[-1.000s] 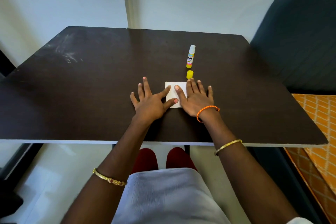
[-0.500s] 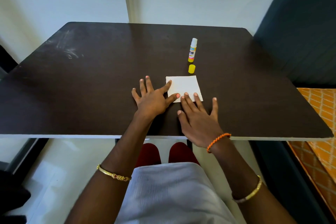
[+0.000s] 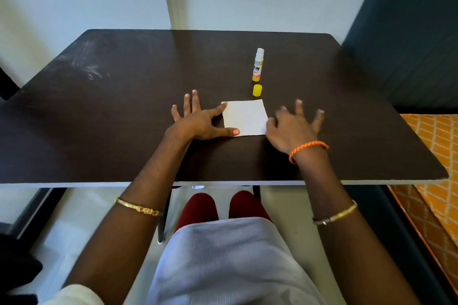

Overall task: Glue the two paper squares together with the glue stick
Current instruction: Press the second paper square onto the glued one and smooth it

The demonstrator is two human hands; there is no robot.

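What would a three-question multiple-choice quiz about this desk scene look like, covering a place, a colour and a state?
1. Where is the yellow cap?
A. Between the glue stick and the paper
B. On the chair
C. Under the left hand

2. What colour is the cord bracelet on the right wrist?
A. Green
B. Orange
C. White

3. What is the glue stick's state?
A. Lying capped
B. Held in a hand
C. Standing upright, uncapped

Answers: 1 A, the cap sits just beyond the paper's far edge, before the stick. 2 B, it shows orange. 3 C, its white tip is bare and no hand touches it.
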